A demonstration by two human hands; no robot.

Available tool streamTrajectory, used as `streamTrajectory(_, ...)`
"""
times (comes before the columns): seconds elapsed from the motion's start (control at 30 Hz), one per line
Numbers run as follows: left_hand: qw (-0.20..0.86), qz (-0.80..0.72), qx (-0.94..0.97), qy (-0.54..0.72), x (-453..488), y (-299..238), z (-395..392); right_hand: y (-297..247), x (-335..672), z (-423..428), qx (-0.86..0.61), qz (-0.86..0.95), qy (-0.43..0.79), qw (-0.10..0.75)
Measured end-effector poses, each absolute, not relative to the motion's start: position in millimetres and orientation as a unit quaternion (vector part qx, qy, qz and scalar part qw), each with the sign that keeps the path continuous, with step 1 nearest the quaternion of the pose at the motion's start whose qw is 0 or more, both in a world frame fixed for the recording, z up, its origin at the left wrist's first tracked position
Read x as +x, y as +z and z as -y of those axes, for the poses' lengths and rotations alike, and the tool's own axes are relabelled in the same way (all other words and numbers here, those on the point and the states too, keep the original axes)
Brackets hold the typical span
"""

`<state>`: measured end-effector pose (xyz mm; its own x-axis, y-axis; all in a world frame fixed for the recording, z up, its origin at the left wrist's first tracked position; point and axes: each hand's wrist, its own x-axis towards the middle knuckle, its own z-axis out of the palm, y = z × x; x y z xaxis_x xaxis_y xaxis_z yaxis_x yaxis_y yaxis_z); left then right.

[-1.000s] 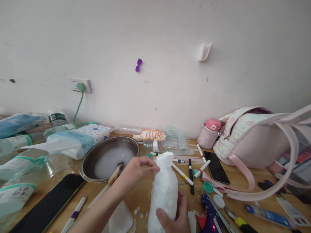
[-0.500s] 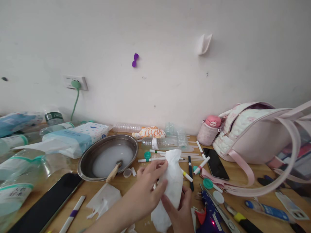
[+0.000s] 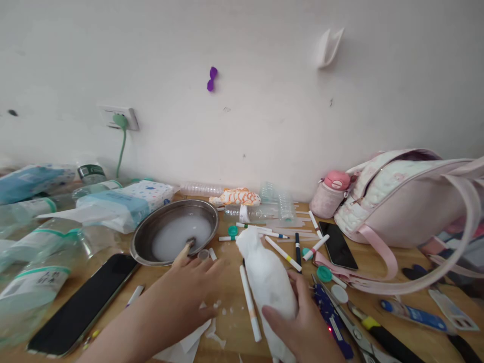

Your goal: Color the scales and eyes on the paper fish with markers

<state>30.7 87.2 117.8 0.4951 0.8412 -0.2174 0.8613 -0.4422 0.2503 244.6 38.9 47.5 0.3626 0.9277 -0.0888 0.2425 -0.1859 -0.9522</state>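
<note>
A white, paper-covered fish-shaped form (image 3: pixel 270 277) lies tilted in my right hand (image 3: pixel 298 317), with the thumb on its near face and the fingers around its right side. My left hand (image 3: pixel 181 292) is off the form, slightly blurred, fingers apart above the table. It is close to the brush (image 3: pixel 186 250), whose wooden handle leans out of the metal bowl (image 3: pixel 136 247); the hand hides the handle's lower end. Cloudy whitish liquid (image 3: pixel 181 234) fills part of the bowl. An orange-patterned white fish (image 3: pixel 238 196) rests at the back by the wall.
Several markers (image 3: pixel 283 253) lie scattered mid-table. On the right are a glue gun (image 3: pixel 333 322), scissors (image 3: pixel 351 327), a phone (image 3: pixel 338 245), a pink bottle (image 3: pixel 328 194) and a bag (image 3: pixel 397 201). Tissue packs (image 3: pixel 126 201), plastic bottles (image 3: pixel 36 285) and another phone (image 3: pixel 83 305) occupy the left.
My left hand has let go of the white form and moved left toward the bowl and brush. The right hand still holds the form, its top now leaning further left.
</note>
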Motion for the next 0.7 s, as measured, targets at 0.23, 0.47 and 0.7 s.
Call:
streamTrajectory(0.23,0.143,-0.551,0.815,-0.109,17,78,-72,46,267,-17,-0.713,0.528,0.379,0.262)
streamTrajectory(0.47,0.110,-0.535,0.834,-0.080,3,60,-65,51,243,-8,-0.709,0.558,0.314,0.298)
streamTrajectory(0.7,0.156,-0.547,0.817,-0.095,-25,75,-44,76,235,-22,-0.654,0.648,0.380,0.087)
